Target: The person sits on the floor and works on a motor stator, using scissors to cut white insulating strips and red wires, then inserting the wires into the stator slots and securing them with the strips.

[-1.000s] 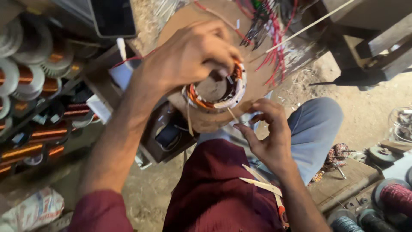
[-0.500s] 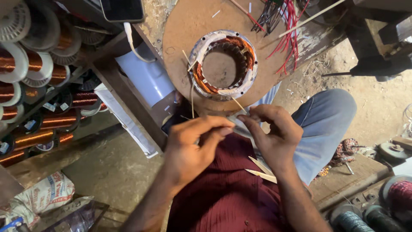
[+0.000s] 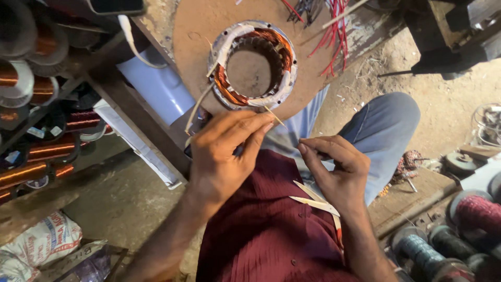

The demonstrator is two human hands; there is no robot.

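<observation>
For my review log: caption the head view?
Left hand and right hand pinch thin pale strips below a copper-wound stator ring on a round board.

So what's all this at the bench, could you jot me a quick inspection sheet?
Surface: round brown board, worn, on a dark bench edge.
Job's things: ring-shaped motor stator with copper windings, lying flat; pale slivers poke out of it.
Clutter: copper wire spools on the rack; printed sack on the ground.
Grippers: left hand pinching near a thin sliver; right hand holding pale strips.
Cables: red wires on the board.
Surroundings: sandy ground; thread spools.
</observation>
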